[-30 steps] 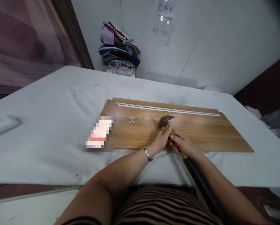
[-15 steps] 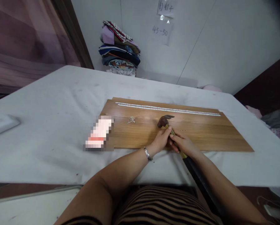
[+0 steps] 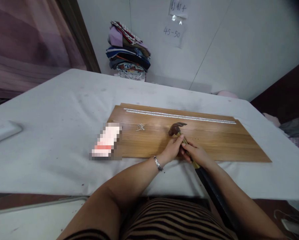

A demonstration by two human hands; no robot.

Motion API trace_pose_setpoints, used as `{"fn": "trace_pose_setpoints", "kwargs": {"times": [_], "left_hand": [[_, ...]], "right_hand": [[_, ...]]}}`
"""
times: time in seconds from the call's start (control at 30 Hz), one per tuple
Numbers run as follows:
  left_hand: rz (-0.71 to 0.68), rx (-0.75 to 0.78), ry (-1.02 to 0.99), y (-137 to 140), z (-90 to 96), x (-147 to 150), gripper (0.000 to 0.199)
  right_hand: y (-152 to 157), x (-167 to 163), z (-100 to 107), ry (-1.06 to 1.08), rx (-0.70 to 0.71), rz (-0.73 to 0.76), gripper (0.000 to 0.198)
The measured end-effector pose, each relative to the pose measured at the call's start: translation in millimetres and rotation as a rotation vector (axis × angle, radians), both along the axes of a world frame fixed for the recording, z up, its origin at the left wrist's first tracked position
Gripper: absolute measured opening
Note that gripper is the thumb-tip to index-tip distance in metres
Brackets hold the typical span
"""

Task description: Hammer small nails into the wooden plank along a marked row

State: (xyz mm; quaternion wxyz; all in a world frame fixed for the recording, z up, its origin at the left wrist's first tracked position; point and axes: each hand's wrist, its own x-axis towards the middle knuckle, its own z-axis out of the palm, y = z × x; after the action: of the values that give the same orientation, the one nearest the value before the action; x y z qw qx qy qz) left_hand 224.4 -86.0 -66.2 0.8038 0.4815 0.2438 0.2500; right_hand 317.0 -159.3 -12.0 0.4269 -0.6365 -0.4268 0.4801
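A rust-brown claw hammer is held in both hands over a wooden board.
Its yellowish neck is wrapped by the fingers of the left hand and, just behind, the right hand; the long black grip is angled back toward the body. The flat, grained board is lined with two pale strips; slender metal nails are bunched farther left. Its straight near edge is bordered by the white-covered table, widest at left.

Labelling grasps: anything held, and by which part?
The hammer, gripped by left hand and right hand on its handle, near the head.
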Motion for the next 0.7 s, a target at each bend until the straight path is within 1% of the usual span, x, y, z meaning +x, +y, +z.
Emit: {"fn": "trace_pose_setpoints", "kwargs": {"times": [0.13, 0.23, 0.33, 0.53, 0.7], "left_hand": [[0.002, 0.007, 0.016, 0.2, 0.8, -0.7, 0.063], [-0.026, -0.005, 0.004, -0.4, 1.0, -1.3, 0.063], [-0.015, 0.017, -0.008, 0.0, 0.3, -0.7, 0.062], [0.003, 0.043, 0.003, 2.6, -2.2, 1.2, 0.063], [-0.013, 0.016, 0.012, 0.6, -2.2, 1.0, 0.063]], "right_hand": [[0.5, -0.5, 1.1, -0.004, -0.013, 0.002, 0.023], [-0.3, 0.4, -1.6, -0.014, 0.003, 0.01, 0.023], [-0.5, 1.0, -2.5, -0.002, 0.015, -0.003, 0.024], [1.5, 0.3, 1.7, -0.026, -0.026, 0.016, 0.024], [-0.5, -0.4, -1.5, -0.009, 0.023, -0.011, 0.024]]}}
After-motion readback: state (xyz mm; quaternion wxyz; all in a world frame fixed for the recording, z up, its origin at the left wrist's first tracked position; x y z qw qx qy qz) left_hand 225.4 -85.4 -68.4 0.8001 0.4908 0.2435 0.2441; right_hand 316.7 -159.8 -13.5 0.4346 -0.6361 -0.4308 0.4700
